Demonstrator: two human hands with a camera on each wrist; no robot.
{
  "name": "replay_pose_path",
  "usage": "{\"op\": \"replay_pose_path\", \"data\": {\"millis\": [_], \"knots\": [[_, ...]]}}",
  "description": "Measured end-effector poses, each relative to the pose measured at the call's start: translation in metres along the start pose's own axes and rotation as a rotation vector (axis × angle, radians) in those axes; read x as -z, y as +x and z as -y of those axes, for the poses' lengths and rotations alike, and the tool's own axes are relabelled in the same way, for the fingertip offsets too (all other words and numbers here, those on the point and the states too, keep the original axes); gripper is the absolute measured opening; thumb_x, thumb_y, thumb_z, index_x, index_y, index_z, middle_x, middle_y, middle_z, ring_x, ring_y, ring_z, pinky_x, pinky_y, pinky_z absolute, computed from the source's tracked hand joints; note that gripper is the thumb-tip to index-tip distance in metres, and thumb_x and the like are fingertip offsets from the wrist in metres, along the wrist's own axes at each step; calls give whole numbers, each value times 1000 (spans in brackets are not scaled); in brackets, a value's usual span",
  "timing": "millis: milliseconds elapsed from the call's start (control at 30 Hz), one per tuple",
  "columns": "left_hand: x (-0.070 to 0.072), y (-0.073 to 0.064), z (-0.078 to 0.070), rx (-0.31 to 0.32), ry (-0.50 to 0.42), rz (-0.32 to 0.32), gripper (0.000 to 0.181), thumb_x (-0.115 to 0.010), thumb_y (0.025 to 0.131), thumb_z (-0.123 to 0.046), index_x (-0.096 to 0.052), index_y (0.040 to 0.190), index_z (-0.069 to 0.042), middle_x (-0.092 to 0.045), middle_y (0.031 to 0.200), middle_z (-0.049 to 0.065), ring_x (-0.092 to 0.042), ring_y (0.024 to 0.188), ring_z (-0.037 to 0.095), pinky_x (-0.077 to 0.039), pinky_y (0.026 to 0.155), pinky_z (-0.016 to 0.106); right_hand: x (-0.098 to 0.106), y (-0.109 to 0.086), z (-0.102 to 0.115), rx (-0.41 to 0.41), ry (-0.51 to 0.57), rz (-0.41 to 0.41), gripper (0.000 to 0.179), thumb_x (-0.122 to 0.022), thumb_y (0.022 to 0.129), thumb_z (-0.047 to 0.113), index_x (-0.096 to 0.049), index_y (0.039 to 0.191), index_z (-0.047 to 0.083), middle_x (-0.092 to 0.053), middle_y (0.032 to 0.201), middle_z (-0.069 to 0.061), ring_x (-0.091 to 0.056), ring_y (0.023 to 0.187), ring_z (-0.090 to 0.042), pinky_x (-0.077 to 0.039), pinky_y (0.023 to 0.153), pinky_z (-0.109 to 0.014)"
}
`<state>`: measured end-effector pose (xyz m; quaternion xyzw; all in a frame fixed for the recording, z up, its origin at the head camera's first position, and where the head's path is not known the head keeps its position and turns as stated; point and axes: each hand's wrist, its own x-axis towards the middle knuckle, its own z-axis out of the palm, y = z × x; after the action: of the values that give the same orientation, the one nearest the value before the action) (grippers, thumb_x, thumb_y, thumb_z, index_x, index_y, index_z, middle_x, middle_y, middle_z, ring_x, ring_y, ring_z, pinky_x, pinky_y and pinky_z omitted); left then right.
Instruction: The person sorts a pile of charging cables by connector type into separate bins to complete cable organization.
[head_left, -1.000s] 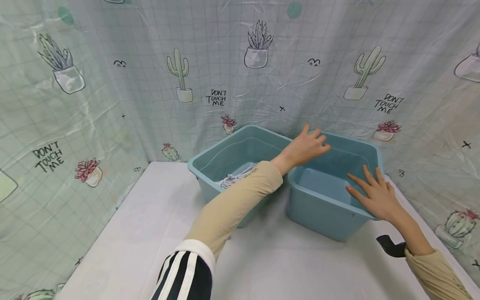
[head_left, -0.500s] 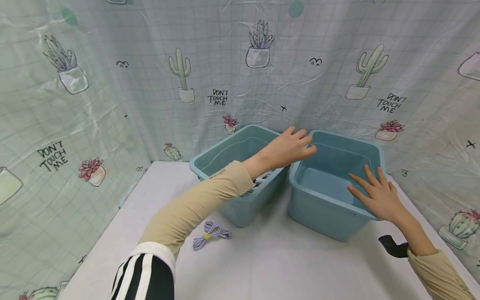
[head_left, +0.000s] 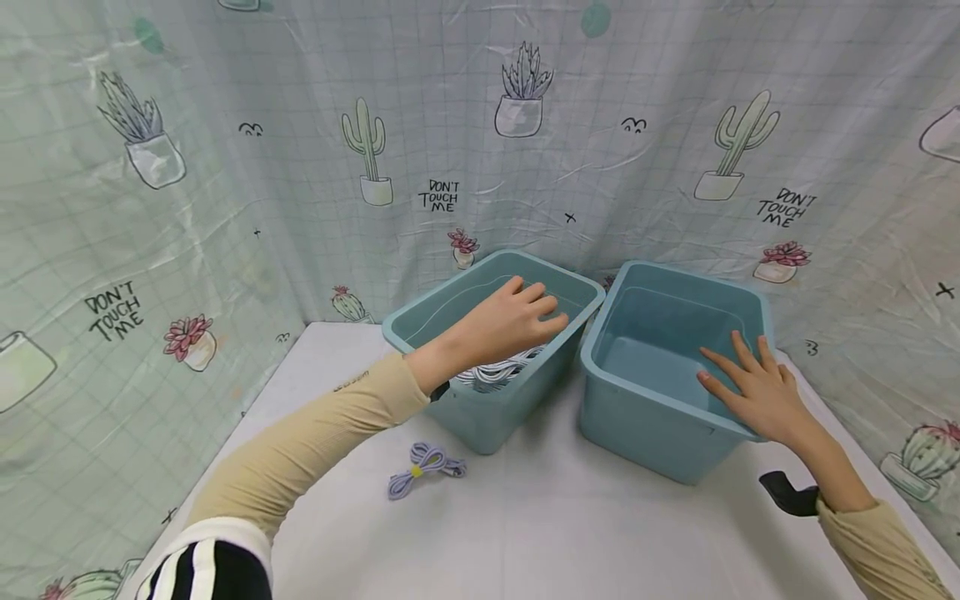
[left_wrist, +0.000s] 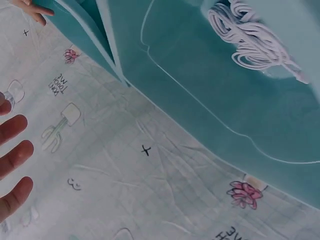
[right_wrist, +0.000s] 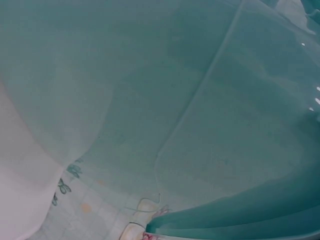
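Note:
My left hand (head_left: pixel 510 321) hovers over the left blue-green bin (head_left: pixel 480 421) in the head view, fingers loosely bent and holding nothing. Its fingertips (left_wrist: pixel 19 155) show bare at the left edge of the left wrist view. Inside that bin lie white bundled cables (head_left: pixel 501 372), partly covered by the hand. My right hand (head_left: pixel 757 396) has its fingers spread over the near right corner of a second blue-green bin (head_left: pixel 645 433), at the rim. A coiled lavender cable (head_left: pixel 438 460) with a yellow tie lies on the table in front of the left bin.
The two bins stand side by side on a white table (head_left: pixel 525 533), close to a cactus-print curtain (head_left: pixel 570 175) behind. The same curtain runs along the left and right sides. A black strap (head_left: pixel 789 493) sticks out from the right wrist.
My left hand has moved left, from over the right bin to over the left one. The lavender cable, formerly hidden by the arm, now shows. The right hand stays put.

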<state>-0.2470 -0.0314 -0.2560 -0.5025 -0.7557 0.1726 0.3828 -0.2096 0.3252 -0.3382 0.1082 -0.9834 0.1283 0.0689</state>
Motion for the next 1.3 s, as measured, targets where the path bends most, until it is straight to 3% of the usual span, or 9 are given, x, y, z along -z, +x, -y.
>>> {"op": "replay_pose_path", "data": {"millis": [467,600,933,1033,1167,1200,1300], "knots": [[5,-62,-1,21,-56,-129,14,-63,80,-15,-61,94,-16,-59,83,-1,-46,73,16,-35,65,28,-1,-1,-1,2,0,4,62,-35,92,46,-31,137,5,2,145,-29,17,128,-50,-6,85,-75],[3,-83,-3,28,-74,-138,18,-66,76,-19,-61,93,-15,-59,81,-1,-47,73,15,-37,66,28,-1,-1,-1,1,0,6,62,-35,92,46,-31,137,5,2,145,-29,17,128,-51,-6,85,-75],[-6,-138,-19,64,-141,-98,22,-68,74,-20,-60,94,-13,-59,81,-1,-53,75,17,-40,66,29,-2,0,-2,8,0,-7,61,-36,92,45,-31,137,5,2,145,-29,17,128,-51,-6,85,-76],[-14,-158,-25,64,-162,-77,13,-53,87,-22,-59,93,-13,-58,81,-1,-51,75,16,-40,65,29,-2,0,-1,10,0,-9,61,-36,92,45,-31,137,4,1,145,-29,16,128,-51,-6,85,-76],[-25,-179,-34,75,-178,-61,34,-27,96,-26,-58,91,-14,-57,81,-1,-49,74,15,-39,65,27,-2,1,-1,9,-1,-9,61,-35,92,45,-32,136,4,1,145,-30,16,128,-51,-6,85,-76],[-27,-184,-36,79,-185,-55,34,-27,96,-26,-59,91,-14,-57,81,-1,-49,74,15,-39,65,28,-2,1,-1,10,-2,-9,61,-35,92,46,-32,136,4,1,145,-30,16,128,-51,-6,85,-76],[-32,-196,-43,88,-193,-14,16,-48,90,-25,-59,92,-14,-58,82,-2,-49,74,15,-39,65,28,-2,1,-1,9,-3,-10,61,-35,92,46,-32,136,4,1,144,-30,16,128,-51,-6,85,-76]]}}
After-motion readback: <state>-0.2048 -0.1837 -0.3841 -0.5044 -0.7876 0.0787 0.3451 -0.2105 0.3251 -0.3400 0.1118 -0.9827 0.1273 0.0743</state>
